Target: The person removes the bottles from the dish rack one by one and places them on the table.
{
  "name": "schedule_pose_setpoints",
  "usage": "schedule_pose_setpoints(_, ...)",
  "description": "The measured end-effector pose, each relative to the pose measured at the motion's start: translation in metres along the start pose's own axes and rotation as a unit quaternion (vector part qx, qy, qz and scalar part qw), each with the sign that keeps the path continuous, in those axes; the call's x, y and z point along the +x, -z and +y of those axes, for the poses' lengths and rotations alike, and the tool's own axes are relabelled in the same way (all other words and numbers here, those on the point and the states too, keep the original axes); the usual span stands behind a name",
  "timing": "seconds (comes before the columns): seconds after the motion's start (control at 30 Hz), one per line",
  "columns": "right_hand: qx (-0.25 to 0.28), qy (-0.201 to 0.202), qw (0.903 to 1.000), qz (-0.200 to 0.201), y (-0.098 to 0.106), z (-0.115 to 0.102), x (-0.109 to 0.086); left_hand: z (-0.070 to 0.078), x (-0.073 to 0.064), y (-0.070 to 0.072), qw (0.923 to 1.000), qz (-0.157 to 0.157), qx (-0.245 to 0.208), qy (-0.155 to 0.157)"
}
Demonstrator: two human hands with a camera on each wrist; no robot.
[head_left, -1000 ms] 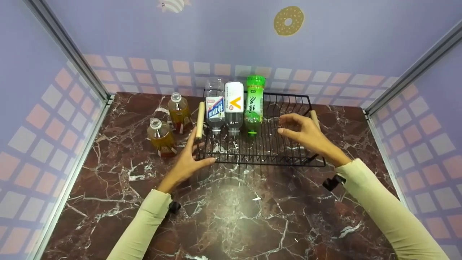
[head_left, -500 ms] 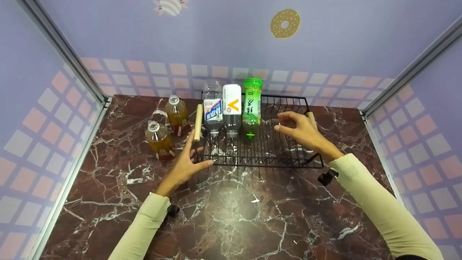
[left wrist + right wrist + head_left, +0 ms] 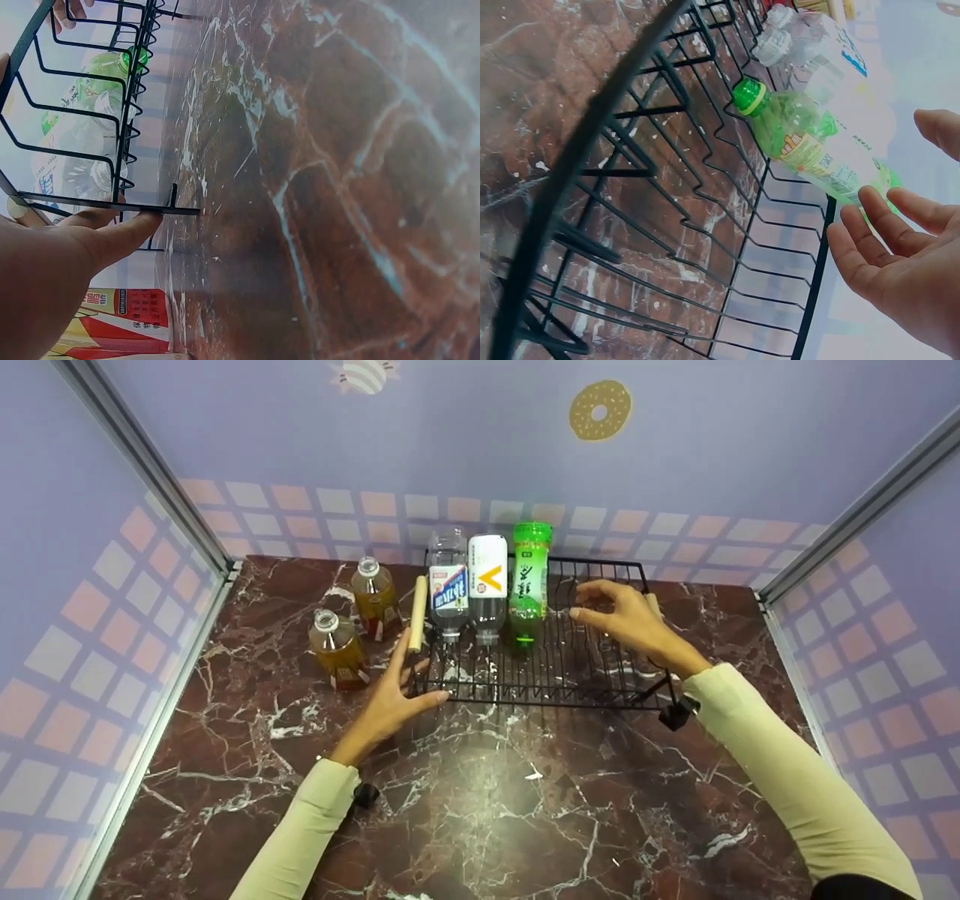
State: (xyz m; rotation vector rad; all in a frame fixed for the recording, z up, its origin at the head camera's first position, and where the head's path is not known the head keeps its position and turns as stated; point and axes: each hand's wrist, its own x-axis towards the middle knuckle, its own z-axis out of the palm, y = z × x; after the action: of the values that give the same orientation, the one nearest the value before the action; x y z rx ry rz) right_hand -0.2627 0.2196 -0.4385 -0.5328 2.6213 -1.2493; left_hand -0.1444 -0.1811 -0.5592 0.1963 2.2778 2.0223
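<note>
A black wire rack (image 3: pixel 570 706) with wooden side handles (image 3: pixel 418 613) stands on the table. Three bottles lie tilted side by side in its left half, necks toward the front: a clear bottle (image 3: pixel 450 589) with a blue-and-white label, a white-labelled bottle (image 3: pixel 487 566) with an orange V, and a green bottle (image 3: pixel 531 577). My left hand (image 3: pixel 386 705) holds the rack's front left corner, thumb along the front wire, other fingers partly hidden behind the side. Over the rack's right half hovers my right hand (image 3: pixel 626 619), fingers loosely bent with nothing between them; in the right wrist view it overlaps the green bottle's base.
Two amber bottles (image 3: pixel 337 651) with white caps stand upright left of the rack, close to my left hand. Behind the rack rises a lilac wall (image 3: pixel 480 442) with pink and white squares. Side walls flank the marbled table (image 3: pixel 480 810).
My right hand has shifted slightly back over the rack, its wrist a little to the left. The left hand keeps its place at the corner, and the bottles have not moved.
</note>
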Motion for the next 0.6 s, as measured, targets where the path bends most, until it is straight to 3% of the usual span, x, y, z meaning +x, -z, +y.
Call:
schedule_pose_setpoints(0.23,0.001,-0.014,0.9999,0.004,-0.001,0.005,0.012,-0.001,0.003,-0.002,0.9996,-0.002,-0.028,-0.005)
schedule_pose_setpoints(0.43,-0.001,-0.009,0.9999,-0.014,-0.009,0.011,0.024,-0.002,0.000,-0.002,0.9982,0.004,-0.058,-0.014)
schedule_pose_setpoints(0.6,0.001,-0.021,0.9997,-0.012,-0.011,0.016,0.028,-0.002,0.000,-0.004,0.9982,-0.002,-0.056,-0.021)
